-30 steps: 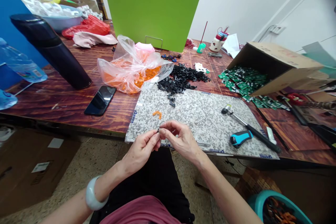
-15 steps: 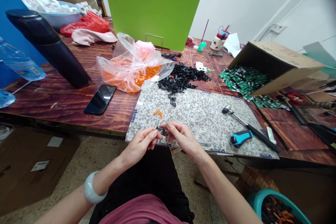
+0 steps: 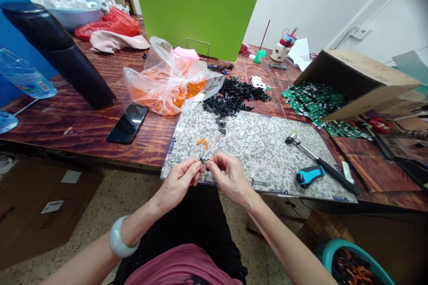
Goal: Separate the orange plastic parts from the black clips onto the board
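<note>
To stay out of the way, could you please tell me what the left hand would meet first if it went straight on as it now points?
The left hand would likely meet the small black piece at its fingertips first, then the right hand; depth is hard to judge.

Near the tabletop's left edge are a water bottle (image 3: 25,78) and a black flask (image 3: 58,55), with a phone (image 3: 127,124) lying near the front edge and a plastic bag (image 3: 167,84) of orange parts just beyond it. Toward the right edge, a tipped cardboard box (image 3: 354,84) spills green circuit boards (image 3: 314,102), and a speckled slab (image 3: 267,151) carries a blue-handled tool (image 3: 309,176). On the floor below the front right corner sits a teal basin (image 3: 347,254) of mixed parts.
</note>
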Motion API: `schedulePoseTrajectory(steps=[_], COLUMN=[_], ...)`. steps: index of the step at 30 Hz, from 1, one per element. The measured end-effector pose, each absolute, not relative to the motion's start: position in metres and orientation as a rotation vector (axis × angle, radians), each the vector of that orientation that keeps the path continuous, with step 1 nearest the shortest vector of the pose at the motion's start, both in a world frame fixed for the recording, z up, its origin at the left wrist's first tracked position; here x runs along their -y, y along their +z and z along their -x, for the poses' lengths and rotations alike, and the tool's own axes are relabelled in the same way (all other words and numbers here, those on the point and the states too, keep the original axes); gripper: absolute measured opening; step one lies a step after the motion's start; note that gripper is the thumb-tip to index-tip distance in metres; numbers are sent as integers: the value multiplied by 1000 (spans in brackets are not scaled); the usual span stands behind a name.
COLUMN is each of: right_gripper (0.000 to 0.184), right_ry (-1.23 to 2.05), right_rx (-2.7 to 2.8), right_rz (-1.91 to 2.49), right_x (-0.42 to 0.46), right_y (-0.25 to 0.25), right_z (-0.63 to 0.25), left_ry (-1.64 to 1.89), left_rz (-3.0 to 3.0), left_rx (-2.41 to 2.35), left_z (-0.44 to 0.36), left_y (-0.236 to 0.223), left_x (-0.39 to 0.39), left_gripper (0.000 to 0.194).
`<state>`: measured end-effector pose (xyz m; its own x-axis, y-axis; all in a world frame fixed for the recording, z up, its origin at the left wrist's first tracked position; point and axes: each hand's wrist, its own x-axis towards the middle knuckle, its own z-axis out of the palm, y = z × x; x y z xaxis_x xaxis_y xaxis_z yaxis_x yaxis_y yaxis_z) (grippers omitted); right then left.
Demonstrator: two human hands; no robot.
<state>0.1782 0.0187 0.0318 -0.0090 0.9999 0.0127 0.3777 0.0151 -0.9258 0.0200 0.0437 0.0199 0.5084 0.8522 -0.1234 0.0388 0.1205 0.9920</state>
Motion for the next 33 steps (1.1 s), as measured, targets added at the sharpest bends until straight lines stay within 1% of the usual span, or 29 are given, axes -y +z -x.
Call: schedulePoseTrajectory(steps=[2,6,8,11,14,19,24,33], right_gripper=[30,32,33,29,21,19,7,4], right_ry=[886,949,850,631,553,438,423,321], right_rx=[1536,1612,1690,1735,1766,1827,1902,2059], right_rz=[1493,1460,1512,1624,1681,1745,1649,1504], right_x=[-19,-29,-39,-57,-72,-84,-85,-51], right_y=[29,23,20,17,12,2,1,2], right_z=[-176,-185,-193,-204,-205,-192,-192,-204], left_ry=[731,686,679,703,728,736,753,762], left_rz=[-1276,-1182,-1141,-1078,-1013,-890,-860,-836], left_rx=[-876,-858,-864,-884,-893,-909,-889,-851], left_z=[-22,-20,-17,-12,-8,-5,-2,-1], left_y=[20,18,16,13,12,12,12,7], left_x=[-45,-48,-48,-48,-49,-52,-52,-53], left_gripper=[26,28,28,30,32,36,36,36])
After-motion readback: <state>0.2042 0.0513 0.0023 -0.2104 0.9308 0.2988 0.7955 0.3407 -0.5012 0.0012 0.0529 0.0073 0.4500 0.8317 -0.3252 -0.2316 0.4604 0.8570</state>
